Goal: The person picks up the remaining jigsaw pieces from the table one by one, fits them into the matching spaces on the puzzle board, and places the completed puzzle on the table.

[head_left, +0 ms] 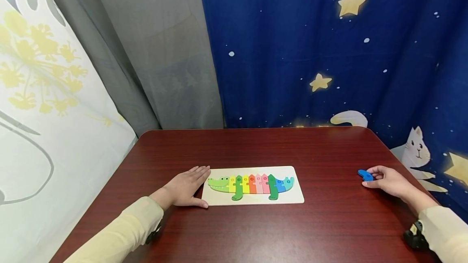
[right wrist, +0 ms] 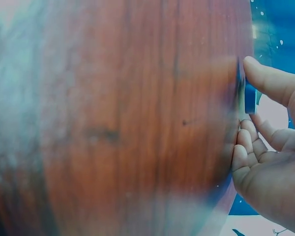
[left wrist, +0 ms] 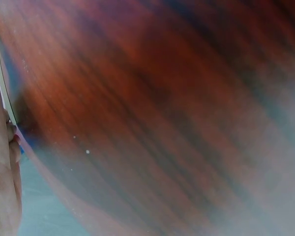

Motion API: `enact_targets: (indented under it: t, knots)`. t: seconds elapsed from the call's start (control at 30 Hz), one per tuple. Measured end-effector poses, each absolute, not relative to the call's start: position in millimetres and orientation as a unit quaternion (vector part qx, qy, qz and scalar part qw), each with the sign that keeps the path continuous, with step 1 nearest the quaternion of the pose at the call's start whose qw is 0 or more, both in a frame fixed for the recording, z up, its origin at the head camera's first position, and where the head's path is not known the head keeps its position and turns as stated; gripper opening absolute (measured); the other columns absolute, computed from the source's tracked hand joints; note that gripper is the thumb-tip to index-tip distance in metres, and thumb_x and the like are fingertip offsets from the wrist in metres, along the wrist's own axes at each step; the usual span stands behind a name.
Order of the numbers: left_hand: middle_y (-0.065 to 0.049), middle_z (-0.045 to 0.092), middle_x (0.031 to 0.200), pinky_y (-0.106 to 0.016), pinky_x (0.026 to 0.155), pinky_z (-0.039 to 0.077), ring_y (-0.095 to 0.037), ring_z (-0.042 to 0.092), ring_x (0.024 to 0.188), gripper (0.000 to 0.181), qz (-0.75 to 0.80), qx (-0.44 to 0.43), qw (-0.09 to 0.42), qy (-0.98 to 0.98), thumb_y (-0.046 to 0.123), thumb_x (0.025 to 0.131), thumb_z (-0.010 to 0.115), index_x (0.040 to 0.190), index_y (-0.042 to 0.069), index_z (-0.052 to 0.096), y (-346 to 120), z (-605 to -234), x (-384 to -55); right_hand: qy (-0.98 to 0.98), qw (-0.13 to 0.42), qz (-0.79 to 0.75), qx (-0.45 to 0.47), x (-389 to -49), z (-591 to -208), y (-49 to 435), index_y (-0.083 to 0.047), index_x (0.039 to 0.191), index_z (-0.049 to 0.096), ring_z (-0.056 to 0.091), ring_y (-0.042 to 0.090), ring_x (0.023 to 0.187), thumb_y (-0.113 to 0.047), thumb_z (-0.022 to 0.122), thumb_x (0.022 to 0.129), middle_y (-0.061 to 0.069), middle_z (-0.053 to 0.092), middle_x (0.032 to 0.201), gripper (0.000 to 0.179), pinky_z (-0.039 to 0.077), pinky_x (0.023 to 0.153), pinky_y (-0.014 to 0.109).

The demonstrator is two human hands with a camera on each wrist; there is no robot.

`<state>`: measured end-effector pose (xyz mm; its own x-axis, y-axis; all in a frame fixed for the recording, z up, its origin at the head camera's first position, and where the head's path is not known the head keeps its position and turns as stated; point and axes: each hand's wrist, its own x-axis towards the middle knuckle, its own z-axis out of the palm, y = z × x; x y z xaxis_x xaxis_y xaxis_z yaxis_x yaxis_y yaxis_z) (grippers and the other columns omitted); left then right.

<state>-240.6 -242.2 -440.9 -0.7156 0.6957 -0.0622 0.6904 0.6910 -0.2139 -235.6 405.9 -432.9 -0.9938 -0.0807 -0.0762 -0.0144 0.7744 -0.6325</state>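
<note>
A pale wooden crocodile puzzle board (head_left: 256, 203) lies on the table, its colourful pieces running from a light-green head to a light-blue tail. My left hand (head_left: 188, 186) rests at the board's left edge, fingers stretched out and thumb at the lower corner. In the left wrist view only a strip of that left hand (left wrist: 5, 182) shows at the side. Far to the right, my right hand (head_left: 391, 182) pinches a small blue puzzle piece (head_left: 365, 175) between thumb and fingers. The right wrist view shows the blue piece (right wrist: 250, 98) edge-on, close over the tabletop.
The dark red wooden table (head_left: 256, 145) has rounded far corners. Behind it hang a grey curtain (head_left: 164, 52) and a blue curtain (head_left: 278, 52) with stars and a white cat. A white patterned cloth (head_left: 73, 165) hangs along the left side.
</note>
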Motion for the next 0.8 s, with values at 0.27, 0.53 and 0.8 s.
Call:
enact_targets:
  t: [0.27, 0.53, 0.8]
  knots:
    - [-0.013, 0.023, 0.158, -0.036, 0.117, 0.016, -0.025, 0.021, 0.145, 0.111, 0.111, -0.377, 0.016, -0.920, 0.086, 0.081, 0.027, 0.153, 0.002, 0.024, -243, -443, -241, 0.935, 0.046, -0.352, -0.016, -237, -432, 403, 0.017, 0.118, 0.047, 0.054, 0.026, 0.090, -0.031, 0.078, 0.084, 0.022, 0.057, 0.106, 0.067, 0.047, 0.066, 0.023]
    - [-0.013, 0.021, 0.159, -0.036, 0.117, 0.016, -0.024, 0.020, 0.145, 0.111, 0.112, -0.374, 0.012, -0.921, 0.086, 0.081, 0.026, 0.154, 0.002, 0.024, -243, -443, -241, 0.931, 0.033, -0.362, -0.018, -239, -429, 394, 0.016, 0.120, 0.046, 0.053, 0.027, 0.089, -0.031, 0.077, 0.085, 0.020, 0.057, 0.105, 0.066, 0.047, 0.065, 0.023]
    - [-0.012, 0.022, 0.159, -0.036, 0.117, 0.015, -0.023, 0.020, 0.145, 0.111, 0.112, -0.372, 0.012, -0.921, 0.086, 0.080, 0.027, 0.154, 0.003, 0.023, -243, -445, -242, 0.930, 0.017, -0.365, -0.028, -245, -427, 383, 0.015, 0.120, 0.048, 0.055, 0.025, 0.091, -0.029, 0.078, 0.084, 0.020, 0.057, 0.107, 0.064, 0.048, 0.066, 0.021]
